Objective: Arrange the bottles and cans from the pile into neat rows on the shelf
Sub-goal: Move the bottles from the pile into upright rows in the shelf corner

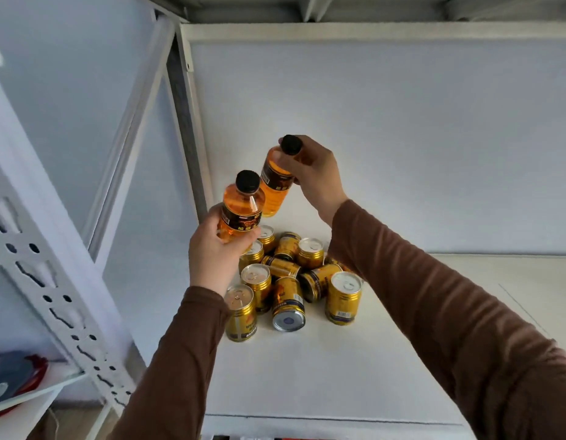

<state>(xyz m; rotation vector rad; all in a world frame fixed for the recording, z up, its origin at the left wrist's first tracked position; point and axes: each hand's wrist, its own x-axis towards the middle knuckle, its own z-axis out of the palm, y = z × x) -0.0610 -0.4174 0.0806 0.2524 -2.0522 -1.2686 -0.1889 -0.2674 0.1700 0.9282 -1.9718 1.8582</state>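
While both hands are raised above the pile, each one holds a bottle:
Shelf (370,360): white board below both hands, with a white back panel behind them and a white steel upright beyond the left hand.
Side rack (62,300): perforated white post well to the left of the left arm; a blue and red item lies on its lower board, too blurred to identify.
Sleeves: brown, one on each forearm, reaching in from the lower edge toward the pile.
Pile (288,274): gold cans bunched on the shelf directly under and between the two hands; some stand upright with silver pull-tab tops showing, several lie tipped on their sides, touching each other.
Near can (343,298): upright, at the pile's right edge, just below the right forearm.
Left bottle (242,211): orange liquid, black cap, dark label; held tilted slightly, clear of the cans.
Right bottle (276,179): same kind, higher and farther back, its base just behind the left bottle's shoulder.
Left hand (216,252): fingers and thumb curled round the left bottle's lower body.
Right hand (310,173): fingers wrapped round the right bottle's neck and shoulder, just below the cap.
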